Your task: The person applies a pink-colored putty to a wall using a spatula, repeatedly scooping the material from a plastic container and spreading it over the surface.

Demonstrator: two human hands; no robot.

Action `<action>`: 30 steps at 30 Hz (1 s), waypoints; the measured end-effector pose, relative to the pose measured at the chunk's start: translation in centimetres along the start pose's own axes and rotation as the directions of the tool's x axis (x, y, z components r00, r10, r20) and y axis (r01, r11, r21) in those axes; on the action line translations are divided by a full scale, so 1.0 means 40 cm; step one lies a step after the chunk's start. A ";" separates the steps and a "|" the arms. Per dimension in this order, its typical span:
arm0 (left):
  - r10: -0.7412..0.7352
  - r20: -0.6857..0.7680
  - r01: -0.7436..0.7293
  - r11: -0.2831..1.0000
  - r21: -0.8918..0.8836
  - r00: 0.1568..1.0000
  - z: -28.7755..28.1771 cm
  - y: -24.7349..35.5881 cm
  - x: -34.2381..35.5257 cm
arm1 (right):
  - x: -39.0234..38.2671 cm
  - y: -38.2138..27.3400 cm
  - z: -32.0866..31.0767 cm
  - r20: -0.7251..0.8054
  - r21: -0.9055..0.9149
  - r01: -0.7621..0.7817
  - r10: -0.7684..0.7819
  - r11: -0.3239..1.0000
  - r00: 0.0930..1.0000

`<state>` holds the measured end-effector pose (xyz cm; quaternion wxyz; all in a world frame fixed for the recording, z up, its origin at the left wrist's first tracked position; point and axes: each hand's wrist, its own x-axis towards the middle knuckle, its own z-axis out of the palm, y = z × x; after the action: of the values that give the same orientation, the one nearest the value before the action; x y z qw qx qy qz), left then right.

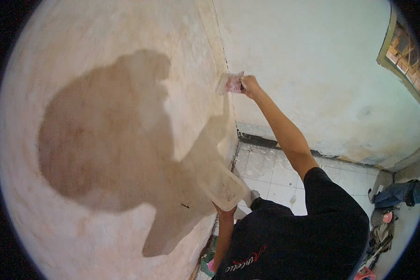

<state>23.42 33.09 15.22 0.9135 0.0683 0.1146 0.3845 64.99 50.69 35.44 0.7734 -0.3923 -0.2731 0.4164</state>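
Note:
My right hand (250, 86) is closed around the handle of a wide putty knife (233, 83), its blade smeared white and pink. The arm is stretched out, and the blade lies against the patchy cream wall (191, 70) near the corner. Lower down, close to my body, my left hand (226, 211) grips a pale rectangular tub (235, 202) from below and holds it tilted by the wall. Grey-white smears show inside the tub. Most of my left fingers are hidden beneath it.
A pale green wall (308, 60) meets the cream wall at a cracked corner; a framed window (406, 53) is at upper right. White floor tiles (282, 175) lie below. Jeans (396, 193) and piled cloths (381, 235) are at the right. My shadow (107, 140) covers much of the cream wall.

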 end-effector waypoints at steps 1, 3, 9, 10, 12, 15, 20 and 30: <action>0.009 -0.014 -0.009 1.000 -0.001 1.000 -0.010 0.001 -0.009 | -0.003 0.042 0.001 -0.062 -0.121 -0.027 0.020 0.992 0.998; 0.002 -0.015 -0.002 1.000 -0.004 1.000 -0.012 -0.012 -0.005 | 0.031 0.069 -0.026 -0.132 -0.244 -0.047 0.014 0.969 0.991; -0.022 0.007 0.022 1.000 0.017 1.000 0.000 -0.054 0.045 | 0.116 -0.137 0.065 -0.101 -0.478 0.134 -0.205 0.868 0.973; -0.024 0.015 0.023 1.000 0.020 1.000 0.007 -0.060 0.059 | 0.117 -0.184 0.099 -0.060 -0.412 0.188 -0.232 0.892 0.971; -0.031 0.037 0.030 0.999 0.039 0.999 0.032 -0.076 0.094 | 0.134 -0.291 0.154 -0.086 -0.306 0.214 -0.251 0.928 0.964; -0.032 0.060 0.029 0.998 0.058 0.998 0.062 -0.095 0.143 | 0.123 -0.418 0.228 0.030 -0.212 0.303 -0.303 0.929 0.952; 0.007 0.079 -0.015 0.995 0.103 0.997 0.096 -0.103 0.195 | 0.139 -0.583 0.381 0.125 -0.295 0.377 -0.356 0.878 0.926; 0.044 0.136 -0.079 0.960 0.268 0.990 0.131 -0.158 0.241 | 0.343 -0.899 0.483 0.305 -0.333 0.476 -0.385 0.814 0.871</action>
<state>35.67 35.45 17.41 0.8884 0.2217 0.1051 0.3881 72.88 57.38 77.26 0.7158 -0.4193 -0.5188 0.2064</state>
